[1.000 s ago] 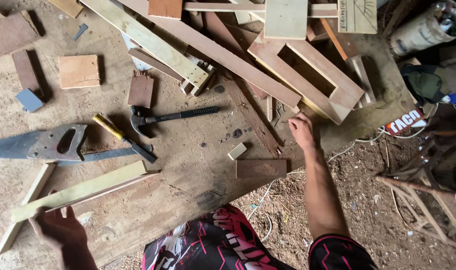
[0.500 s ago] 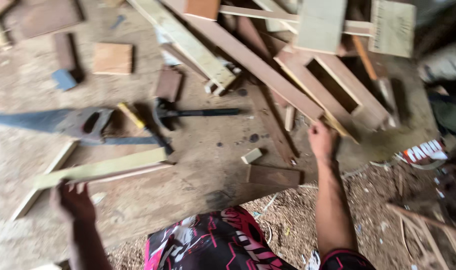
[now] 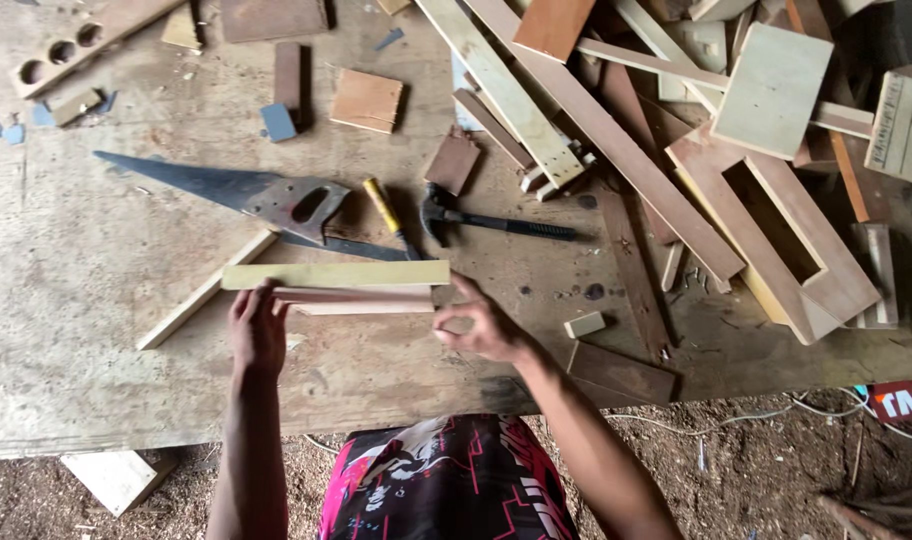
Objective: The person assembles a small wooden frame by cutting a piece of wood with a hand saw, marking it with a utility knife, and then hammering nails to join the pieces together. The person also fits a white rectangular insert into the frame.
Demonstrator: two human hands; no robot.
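1. Worn plywood bench over a sawdust floor, scattered with offcuts; a drilled block lies at the far left corner.
2. Left hand grips the left end of two stacked slats, fingers curled over the edge and closed on them.
3. Slats: a pale yellowish strip above and a pinker, shorter one below, long, thin and straight, held level just above the bench near its front edge.
4. Saw lies just beyond the slats, with a yellow-handled tool and a hammer beside it.
5. Right hand sits at the slats' right end, thumb and fingers half open; whether it actually pinches the wood I cannot tell.
6. Risk, as I judge it: the two slats could slide out of line, since only the left end is firmly clamped; the saw teeth are near the knuckles.
7. Frames and planks crowd the right side.
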